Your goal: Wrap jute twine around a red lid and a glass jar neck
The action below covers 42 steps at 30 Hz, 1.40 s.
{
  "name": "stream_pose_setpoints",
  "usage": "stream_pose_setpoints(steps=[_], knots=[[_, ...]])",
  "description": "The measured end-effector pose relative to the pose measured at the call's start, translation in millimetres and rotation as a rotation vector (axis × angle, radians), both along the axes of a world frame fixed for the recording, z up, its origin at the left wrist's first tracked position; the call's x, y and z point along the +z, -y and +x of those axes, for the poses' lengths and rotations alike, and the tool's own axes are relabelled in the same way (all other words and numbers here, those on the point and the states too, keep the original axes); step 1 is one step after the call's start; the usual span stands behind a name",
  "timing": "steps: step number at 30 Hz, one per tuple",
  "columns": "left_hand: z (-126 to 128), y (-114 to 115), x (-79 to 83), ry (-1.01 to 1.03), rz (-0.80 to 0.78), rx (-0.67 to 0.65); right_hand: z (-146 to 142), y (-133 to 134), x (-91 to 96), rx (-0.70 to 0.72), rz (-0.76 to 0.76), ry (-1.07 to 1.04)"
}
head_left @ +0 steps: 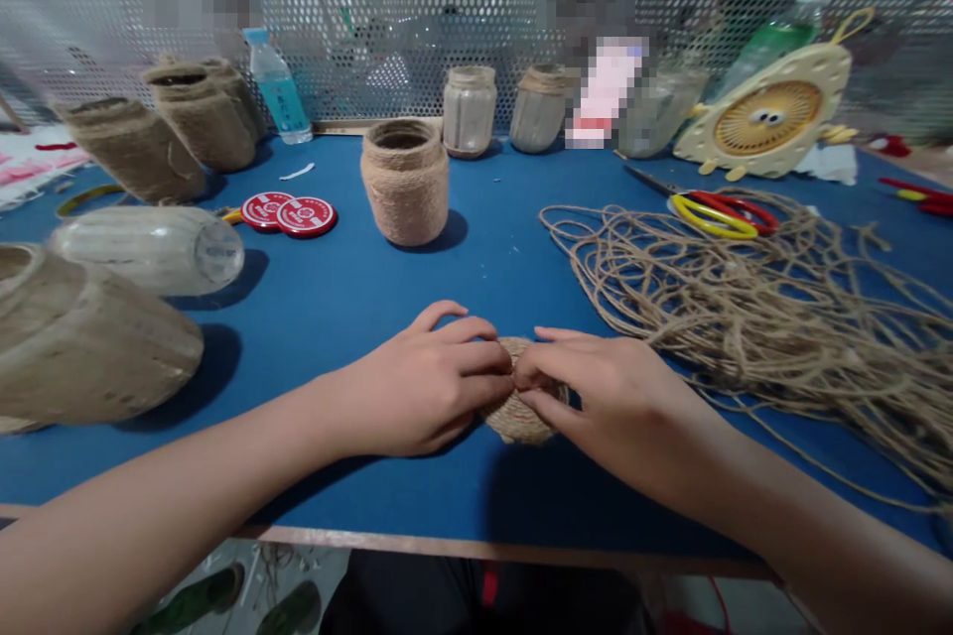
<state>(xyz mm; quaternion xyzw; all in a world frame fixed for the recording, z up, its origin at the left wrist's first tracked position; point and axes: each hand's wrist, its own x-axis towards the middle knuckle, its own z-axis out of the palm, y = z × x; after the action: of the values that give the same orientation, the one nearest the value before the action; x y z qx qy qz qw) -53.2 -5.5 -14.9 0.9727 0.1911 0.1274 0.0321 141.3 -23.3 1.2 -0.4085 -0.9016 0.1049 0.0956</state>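
The mat [525, 417] is small, round and tan, made of string [513, 414] that goes around and around in rings. The rings sit snug next to each other and look rough and a bit fuzzy. Its edge is a little bumpy at 6 o'clock. The middle and the top are partly hidden under fingers, so I cannot tell how they look. The mat is between the two hands, near the front edge of the blue table [417, 496]. I cannot tell if it sits flat or is lifted a bit. From the mat, the left hand [439, 372] is at 9 o'clock. Its fingers are bent, and some tips touch the mat near the middle. The right hand [611, 387] is at 3 o'clock. Its thumb and fingers curl in close together over the mat, and its tips almost meet the left ones. I cannot tell if either hand is pinching something there. The mat's bottom part, from 5 to 7 o'clock, shows bare below the fingers. A big messy rope pile [745, 308] lies between 2 and 3 o'clock, past the right hand, with scissors [719, 215] on it. A tan jar [406, 189] stands upright at 11 o'clock.
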Motion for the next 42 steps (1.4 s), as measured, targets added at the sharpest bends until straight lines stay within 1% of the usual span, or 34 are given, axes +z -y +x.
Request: stream_pose_setpoints(steps=[3,5,7,9,14,17,20,23,26,29,34,42], knots=[[1,1,-1.5,-0.006,0.060,0.001,1,-3,0.3,0.021,0.012,-0.053],[2,2,-2.6,0.001,0.098,-0.001,2,-5,0.7,-0.008,0.010,-0.074],[2,2,-3.8,0.008,0.126,-0.009,4,-7,1.7,-0.043,-0.034,-0.056],[2,2,-4.8,0.005,0.139,-0.017,6,-8,3.0,-0.050,-0.072,-0.037],[2,3,-5.7,-0.026,0.144,-0.009,10,-11,5.1,-0.023,-0.103,0.011],[3,5,-4.6,-0.028,0.136,-0.008,12,-13,6.1,-0.036,-0.105,0.074],[3,7,-3.8,-0.027,0.127,-0.011,13,-13,6.5,-0.069,-0.110,0.113],[4,8,-4.1,-0.026,0.123,-0.009,14,-13,5.9,-0.110,-0.069,0.149],[4,8,-5.1,-0.028,0.115,-0.002,14,-14,5.3,-0.196,-0.033,0.199],[5,9,-5.8,-0.034,0.097,0.016,11,-15,5.2,-0.247,0.002,0.164],[6,10,-5.6,-0.041,0.094,0.029,5,-13,3.7,-0.218,-0.009,0.019],[7,13,-6.3,-0.040,0.134,0.051,-2,-9,-2.4,-0.156,0.043,0.023]])
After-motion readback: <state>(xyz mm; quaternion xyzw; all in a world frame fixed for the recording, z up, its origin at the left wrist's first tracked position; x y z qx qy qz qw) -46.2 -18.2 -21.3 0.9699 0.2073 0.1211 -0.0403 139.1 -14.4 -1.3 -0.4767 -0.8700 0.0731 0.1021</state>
